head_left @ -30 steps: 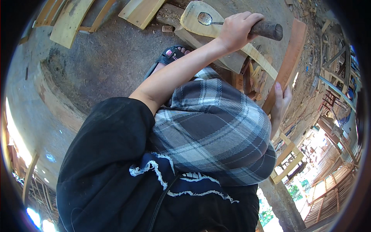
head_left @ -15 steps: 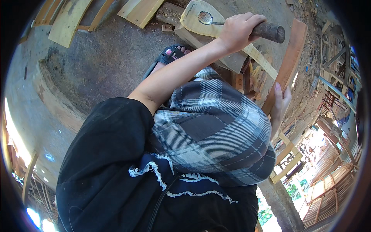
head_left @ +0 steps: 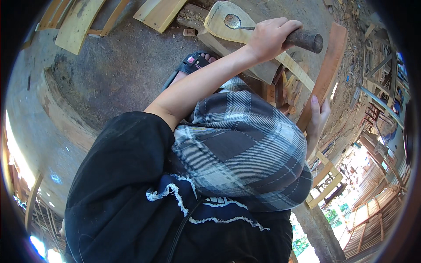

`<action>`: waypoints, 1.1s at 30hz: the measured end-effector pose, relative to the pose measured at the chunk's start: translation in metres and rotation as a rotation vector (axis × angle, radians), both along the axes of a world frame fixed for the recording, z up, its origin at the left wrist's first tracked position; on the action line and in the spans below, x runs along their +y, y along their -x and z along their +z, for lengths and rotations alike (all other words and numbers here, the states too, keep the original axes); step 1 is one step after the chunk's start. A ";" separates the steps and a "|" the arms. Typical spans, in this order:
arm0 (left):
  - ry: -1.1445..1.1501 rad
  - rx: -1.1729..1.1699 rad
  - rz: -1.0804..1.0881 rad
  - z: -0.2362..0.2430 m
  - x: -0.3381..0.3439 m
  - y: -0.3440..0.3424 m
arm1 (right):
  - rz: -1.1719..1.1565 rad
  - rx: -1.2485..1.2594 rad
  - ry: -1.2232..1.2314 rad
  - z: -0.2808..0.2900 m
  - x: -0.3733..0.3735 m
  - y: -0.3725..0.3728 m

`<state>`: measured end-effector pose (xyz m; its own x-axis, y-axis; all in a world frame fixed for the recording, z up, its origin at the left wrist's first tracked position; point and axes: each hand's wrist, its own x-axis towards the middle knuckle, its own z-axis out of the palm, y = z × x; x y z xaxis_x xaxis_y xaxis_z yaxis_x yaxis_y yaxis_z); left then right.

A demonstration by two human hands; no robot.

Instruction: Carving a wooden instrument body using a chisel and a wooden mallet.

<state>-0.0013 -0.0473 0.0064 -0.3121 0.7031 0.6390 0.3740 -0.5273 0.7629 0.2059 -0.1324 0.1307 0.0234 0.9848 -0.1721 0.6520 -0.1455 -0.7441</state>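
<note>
My left hand (head_left: 272, 40) is closed around the thick wooden handle of a chisel (head_left: 307, 40). The thin metal blade reaches left into a small round hollow in a pale, spoon-shaped wood blank (head_left: 217, 22). That blank lies on a wooden block, its long narrow handle running toward the lower right. My right hand (head_left: 318, 116) grips the lower end of a flat reddish-brown wooden bat (head_left: 329, 65), thumb on its near face. The bat stands tilted just right of the chisel's butt, apart from it. My left forearm hides part of the block.
Under the blank is a wooden block (head_left: 265, 70), with scraps beside it. Planks (head_left: 160, 13) and slatted pieces (head_left: 81, 26) lie at upper left. A small wood offcut (head_left: 189, 32) sits near my sandalled foot (head_left: 193, 62). Timber scraps (head_left: 381, 79) pile up at right.
Both hands hold the same grips. The bat's upper end and the chisel's butt have shifted down very slightly.
</note>
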 end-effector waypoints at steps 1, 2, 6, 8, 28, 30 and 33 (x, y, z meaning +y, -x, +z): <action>0.005 0.009 -0.009 0.000 0.000 0.000 | 0.000 0.000 0.000 0.000 0.000 0.001; 0.005 0.010 -0.009 0.000 0.000 0.000 | 0.010 0.001 -0.004 0.001 0.000 0.002; 0.006 -0.002 -0.013 -0.001 0.000 0.000 | 0.017 -0.001 0.001 0.002 0.000 0.003; 0.009 -0.016 -0.018 0.000 0.001 0.000 | 0.014 -0.001 -0.002 0.002 -0.001 0.003; 0.033 0.031 -0.042 -0.004 0.000 0.000 | 0.090 0.360 -0.188 0.003 -0.009 -0.011; 0.028 0.015 -0.033 -0.003 0.000 0.001 | 0.037 0.326 -0.205 0.004 -0.009 -0.008; 0.022 0.007 -0.037 -0.002 -0.002 0.001 | -0.026 0.301 -0.222 0.002 -0.009 -0.007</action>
